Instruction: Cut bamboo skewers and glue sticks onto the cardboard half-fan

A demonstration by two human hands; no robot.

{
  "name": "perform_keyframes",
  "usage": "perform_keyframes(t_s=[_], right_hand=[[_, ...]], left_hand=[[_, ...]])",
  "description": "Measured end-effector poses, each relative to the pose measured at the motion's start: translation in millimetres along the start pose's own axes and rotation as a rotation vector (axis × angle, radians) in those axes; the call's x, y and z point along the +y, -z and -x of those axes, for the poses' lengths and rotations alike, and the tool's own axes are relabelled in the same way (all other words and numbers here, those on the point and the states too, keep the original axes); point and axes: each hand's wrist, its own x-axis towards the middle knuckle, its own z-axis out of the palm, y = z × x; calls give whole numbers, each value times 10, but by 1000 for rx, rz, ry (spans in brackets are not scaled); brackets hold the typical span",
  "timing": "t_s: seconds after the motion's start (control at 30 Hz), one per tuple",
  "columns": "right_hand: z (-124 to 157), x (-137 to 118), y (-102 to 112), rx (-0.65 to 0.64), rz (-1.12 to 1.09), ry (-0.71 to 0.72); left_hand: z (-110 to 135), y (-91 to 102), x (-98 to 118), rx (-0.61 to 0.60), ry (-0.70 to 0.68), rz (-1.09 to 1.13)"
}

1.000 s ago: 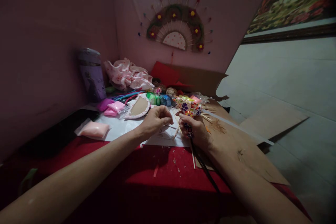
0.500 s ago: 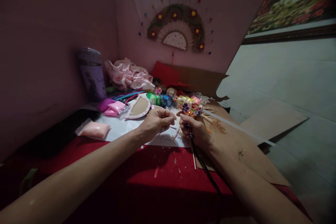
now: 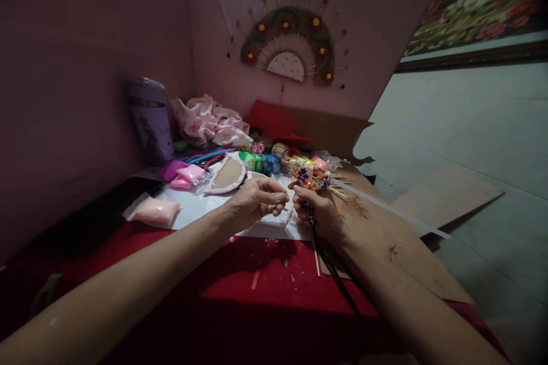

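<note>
My right hand is wrapped round the handle of a flower-patterned glue gun. A small red light shows on its body, and its black cord trails down over the red cloth. Just left of it, my left hand has thumb and fingertips pinched together; whatever they may hold is too small to make out. Beneath and between the hands lie thin pale sticks and a bit of frayed fibre on white paper. A half-round cardboard piece with a white edge rests beyond my left hand.
Bags of pink clay, green and blue clay packs, crumpled dotted cloth and a purple tumbler stand behind and left. Brown cardboard lies right over the red tablecloth. A fan-shaped decoration hangs on the pink board.
My left hand has shifted very slightly, its fingertips turning a little downward. My right hand and the glue gun have stayed in place.
</note>
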Motion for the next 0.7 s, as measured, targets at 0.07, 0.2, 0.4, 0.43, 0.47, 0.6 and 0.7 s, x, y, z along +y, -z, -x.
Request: perform_keyframes(t_s=[0.07, 0.2, 0.4, 0.43, 0.47, 0.6, 0.7], right_hand=[[0, -4, -5, 2, -1, 5], [-1, 0, -3, 3, -3, 6], [0, 7, 0, -5, 14, 0], [2, 4, -4, -3, 21, -3], [5, 1, -10, 4, 29, 3], [14, 2, -22, 53, 53, 70], [14, 16, -9, 9, 56, 36]], left_hand=[[10, 4, 16, -4, 35, 27], [13, 13, 8, -1, 40, 51], [11, -46, -43, -43, -35, -59], [30, -87, -47, -56, -41, -91], [59, -143, -49, -71, -41, -128], [267, -489, -88, -194, 23, -302], [423, -766, -308, -511, 153, -427]])
